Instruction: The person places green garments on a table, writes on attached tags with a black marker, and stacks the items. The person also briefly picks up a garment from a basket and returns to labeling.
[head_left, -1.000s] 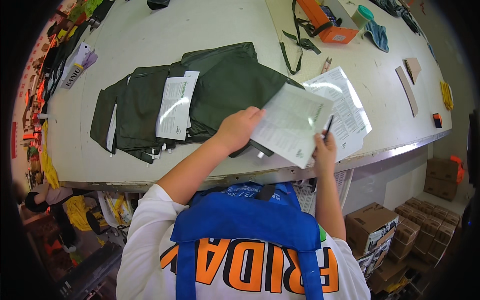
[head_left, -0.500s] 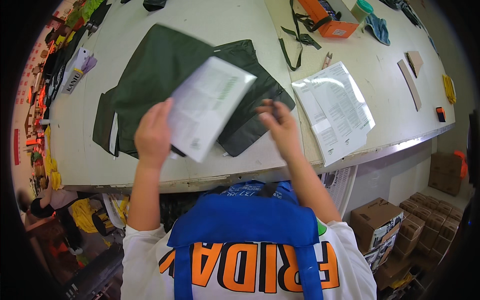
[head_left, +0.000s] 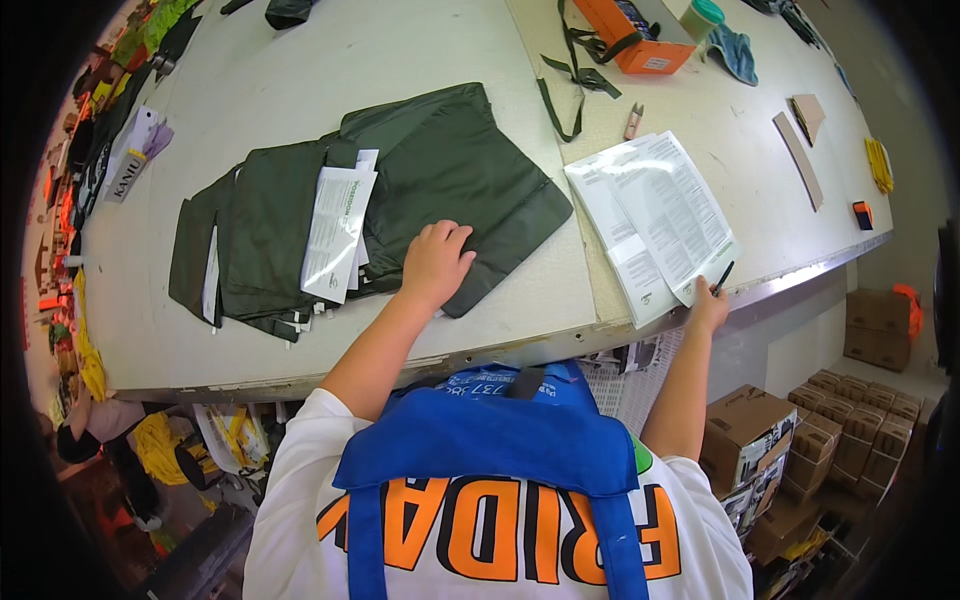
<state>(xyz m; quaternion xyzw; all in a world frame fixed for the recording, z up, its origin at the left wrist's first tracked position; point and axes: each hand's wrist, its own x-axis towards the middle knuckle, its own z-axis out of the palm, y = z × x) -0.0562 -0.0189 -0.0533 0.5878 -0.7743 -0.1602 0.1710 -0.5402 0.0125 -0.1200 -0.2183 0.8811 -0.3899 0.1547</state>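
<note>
My left hand [head_left: 437,264] lies on a dark green fabric piece [head_left: 470,190], its fingers slightly bent and apart, holding nothing. Left of it, more folded dark green pieces [head_left: 270,225] overlap in a row, with a white printed sheet [head_left: 338,232] lying upon them and other white edges showing between. At the near right corner of a stack of glossy printed sheets [head_left: 665,205], my right hand [head_left: 708,306] is closed around a slim black pen-like tool [head_left: 724,276]. Its fingertips touch the top sheet's edge; whether they pinch it too I cannot make out.
Beyond the sheets are pink-handled snips [head_left: 634,121], black straps [head_left: 572,85], an orange box [head_left: 640,40] and a green-lidded jar [head_left: 702,18]. Cardboard strips [head_left: 798,160] lie farther right. The table's near edge [head_left: 480,352] runs before me; cartons [head_left: 750,430] stand below right.
My left hand has let go of the white sheet, now on the green pieces, and moved right onto bare fabric. The raised green piece lies flat at left. My right hand has moved to the sheet stack.
</note>
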